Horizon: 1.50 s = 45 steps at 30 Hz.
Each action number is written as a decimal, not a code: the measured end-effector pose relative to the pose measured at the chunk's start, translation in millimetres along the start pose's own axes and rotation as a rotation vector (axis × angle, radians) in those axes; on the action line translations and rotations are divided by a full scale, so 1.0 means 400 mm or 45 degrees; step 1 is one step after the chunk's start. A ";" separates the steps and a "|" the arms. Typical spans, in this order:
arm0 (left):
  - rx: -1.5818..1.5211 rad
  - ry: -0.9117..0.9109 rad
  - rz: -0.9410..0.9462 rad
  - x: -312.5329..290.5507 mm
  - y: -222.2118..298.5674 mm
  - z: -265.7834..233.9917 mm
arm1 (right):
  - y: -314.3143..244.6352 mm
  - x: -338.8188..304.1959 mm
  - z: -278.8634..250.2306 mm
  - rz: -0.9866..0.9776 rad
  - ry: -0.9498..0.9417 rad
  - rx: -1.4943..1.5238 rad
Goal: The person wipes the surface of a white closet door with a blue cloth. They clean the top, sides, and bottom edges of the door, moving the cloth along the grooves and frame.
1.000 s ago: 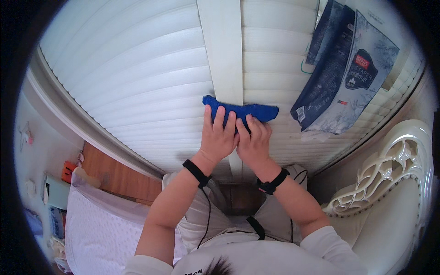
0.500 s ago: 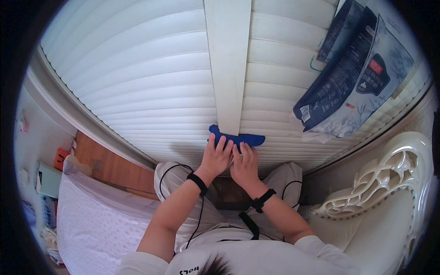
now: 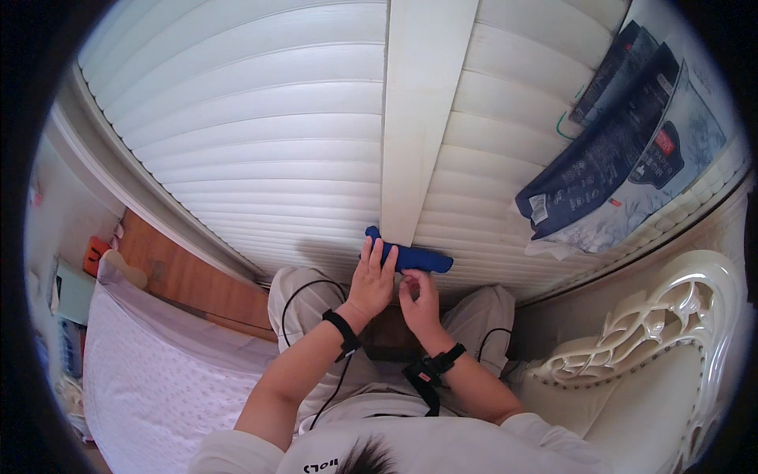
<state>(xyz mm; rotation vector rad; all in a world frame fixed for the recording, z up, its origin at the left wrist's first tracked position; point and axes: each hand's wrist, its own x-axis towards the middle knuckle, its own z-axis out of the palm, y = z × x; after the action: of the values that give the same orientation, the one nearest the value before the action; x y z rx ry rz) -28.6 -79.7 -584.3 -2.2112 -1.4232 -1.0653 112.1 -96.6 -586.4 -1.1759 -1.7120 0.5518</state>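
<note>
A dark blue cloth (image 3: 422,259), folded into a narrow strip, lies across the lower part of the white slatted door's middle upright (image 3: 426,110). My left hand (image 3: 371,280) rests flat over the cloth's left half, fingers stretched out and pressing it to the door. Just below the cloth's lower edge, my right hand (image 3: 421,306) has its fingers bent, with thumb and forefinger pinched at that edge. The fingertips partly hide what lies between them. Each wrist wears a black strap.
White slats (image 3: 260,103) spread on both sides of the upright. A blue and white printed package (image 3: 624,166) hangs at the right. A cream carved chair or headboard (image 3: 671,316) stands at right; a pale patterned bed cover (image 3: 158,371) lies at left, beside wooden floor (image 3: 189,276).
My right hand has drawn back from lying on the cloth and its fingers have curled at the lower edge. My left hand stays on the cloth. The view has shifted slightly.
</note>
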 end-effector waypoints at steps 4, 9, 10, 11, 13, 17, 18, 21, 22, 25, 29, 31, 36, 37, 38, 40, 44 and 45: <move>-0.029 0.027 -0.020 0.005 0.006 0.007 | 0.063 0.025 0.017 0.630 -0.219 0.653; -0.329 -0.091 -0.413 0.042 0.029 -0.032 | 0.002 0.084 -0.020 0.913 -0.219 0.931; -0.326 -0.082 -0.413 0.048 0.030 -0.040 | -0.010 0.093 -0.029 0.873 -0.207 0.864; -0.294 -0.059 -0.390 0.055 0.028 -0.046 | -0.021 0.102 -0.036 0.833 -0.195 0.798; -0.265 -0.030 -0.366 0.077 0.041 -0.068 | -0.040 0.121 -0.054 0.724 -0.152 0.826; -0.347 -0.031 -0.382 0.142 0.059 -0.135 | -0.099 0.175 -0.084 0.512 -0.077 0.849; -0.363 -0.013 -0.369 0.155 0.058 -0.145 | -0.122 0.194 -0.097 0.505 -0.078 0.851; -0.255 0.062 -0.234 0.210 0.051 -0.186 | -0.194 0.228 -0.135 0.476 -0.084 0.840; -0.265 0.064 -0.225 0.234 0.059 -0.206 | -0.208 0.233 -0.150 0.474 -0.072 0.834; -0.306 0.037 -0.238 0.303 0.074 -0.273 | -0.276 0.286 -0.193 0.381 -0.081 0.754; -0.276 0.119 -0.169 0.382 0.073 -0.352 | -0.366 0.344 -0.225 0.240 -0.064 0.705; -0.267 0.159 -0.137 0.440 0.083 -0.409 | -0.409 0.375 -0.252 0.159 -0.055 0.689; -0.331 0.373 0.026 0.567 0.083 -0.499 | -0.534 0.439 -0.311 -0.096 -0.009 0.731; -0.331 0.375 0.023 0.581 0.083 -0.509 | -0.550 0.440 -0.316 -0.122 0.006 0.735; -0.293 0.382 0.014 0.594 0.084 -0.516 | -0.563 0.440 -0.321 -0.148 0.020 0.739; -0.255 0.388 -0.002 0.600 0.090 -0.522 | -0.590 0.458 -0.341 -0.148 0.026 0.673; -0.309 0.398 -0.045 0.590 0.092 -0.509 | -0.605 0.480 -0.354 -0.083 0.024 0.607; -0.360 0.404 -0.065 0.584 0.092 -0.502 | -0.598 0.480 -0.349 -0.076 0.022 0.604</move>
<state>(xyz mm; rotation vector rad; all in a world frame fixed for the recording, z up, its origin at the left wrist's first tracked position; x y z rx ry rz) -26.7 -65.4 -274.3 -2.0675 -1.2595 -1.6392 110.0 -49.5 -252.6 -0.7848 -1.4853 0.8520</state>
